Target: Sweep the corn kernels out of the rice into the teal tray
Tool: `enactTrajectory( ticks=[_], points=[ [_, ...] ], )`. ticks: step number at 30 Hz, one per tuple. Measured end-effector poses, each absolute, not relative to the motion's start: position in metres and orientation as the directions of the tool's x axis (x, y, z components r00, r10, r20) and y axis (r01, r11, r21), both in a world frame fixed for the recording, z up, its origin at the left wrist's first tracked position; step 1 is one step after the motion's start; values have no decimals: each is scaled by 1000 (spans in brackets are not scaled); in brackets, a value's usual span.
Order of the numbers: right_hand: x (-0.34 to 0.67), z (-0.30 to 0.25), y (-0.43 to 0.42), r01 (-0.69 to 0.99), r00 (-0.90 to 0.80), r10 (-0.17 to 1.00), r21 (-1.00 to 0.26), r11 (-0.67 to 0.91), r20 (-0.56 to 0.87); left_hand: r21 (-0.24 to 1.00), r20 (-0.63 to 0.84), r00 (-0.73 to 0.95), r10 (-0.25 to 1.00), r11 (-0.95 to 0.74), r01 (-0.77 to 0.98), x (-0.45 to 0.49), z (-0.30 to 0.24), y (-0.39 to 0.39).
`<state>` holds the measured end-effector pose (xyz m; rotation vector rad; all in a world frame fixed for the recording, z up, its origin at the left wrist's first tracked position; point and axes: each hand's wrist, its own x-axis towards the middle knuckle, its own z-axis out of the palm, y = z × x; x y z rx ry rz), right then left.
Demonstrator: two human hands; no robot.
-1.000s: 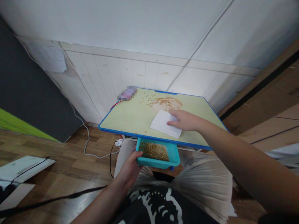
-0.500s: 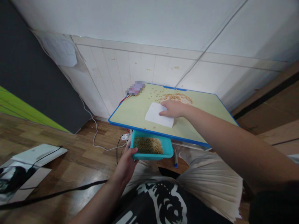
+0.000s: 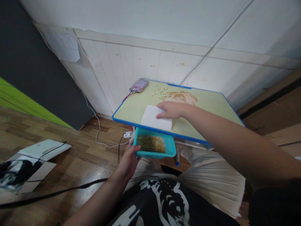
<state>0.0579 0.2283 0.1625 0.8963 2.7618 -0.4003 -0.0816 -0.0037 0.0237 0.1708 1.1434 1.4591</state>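
Observation:
My left hand [image 3: 130, 158] grips the left end of a turquoise plastic tub [image 3: 169, 147], held just under the table's front edge. Yellowish beans [image 3: 151, 144], which look like soybeans, cover the tub's bottom. On the tabletop, my right hand [image 3: 170, 110] is closed on a white sheet of paper or card [image 3: 154, 117], thumb on top, its lower edge close to the table rim above the tub. Behind that hand lies a pile of tan beans mixed with pale grains [image 3: 182, 96], with several loose beans scattered to its left. The right hand's fingertips are partly hidden.
The small table [image 3: 211, 103] has a pale green top and blue rim. A blurred phone-like object [image 3: 139, 85] with a red cord lies at its back left corner. A power strip [image 3: 128, 135] and white cable are by the left table leg. An open white box [image 3: 42, 153] stands on the floor.
The right hand has drawn the white sheet slightly toward the front edge of the table, nearer the tub. My left hand keeps the tub in about the same place; the view has shifted slightly.

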Motion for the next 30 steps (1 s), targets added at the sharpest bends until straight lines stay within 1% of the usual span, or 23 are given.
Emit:
enactTrajectory(
  ticks=[5, 8, 11, 14, 17, 20, 22, 23, 24, 27, 30],
  points=[
    [64, 163, 228, 586, -805, 530, -216, 781, -265, 705, -509, -287, 812, 202, -680, -80, 26, -2],
    [66, 158, 218, 576, -807, 504, -223, 786, -307, 701, -515, -288, 807, 204, -683, -78, 27, 0],
    [68, 152, 200, 553, -812, 470, -198, 809, -345, 693, -531, -288, 797, 213, -689, -75, 28, 1],
    [74, 152, 185, 546, -818, 476, -176, 819, -322, 694, -531, -290, 796, 212, -688, -73, 29, 1],
    [87, 159, 186, 574, -815, 533, -189, 797, -227, 692, -528, -278, 802, 216, -689, -71, 30, -1],
    [103, 171, 197, 629, -773, 634, -177, 757, -33, 684, -543, -270, 795, 232, -691, -71, 30, -1],
    [112, 177, 201, 667, -733, 678, -142, 731, 52, 683, -548, -270, 792, 238, -690, -71, 30, -1],
    [116, 178, 201, 684, -720, 692, -114, 720, 51, 683, -546, -267, 794, 237, -691, -71, 30, 0],
    [119, 179, 200, 699, -712, 702, -77, 711, 21, 682, -544, -264, 797, 236, -692, -71, 30, 0],
    [124, 176, 193, 726, -678, 726, 51, 686, -111, 678, -533, -246, 809, 234, -697, -70, 28, 1],
    [128, 172, 184, 754, -625, 765, 132, 643, -156, 680, -531, -232, 815, 246, -691, -67, 27, 0]
  ],
)
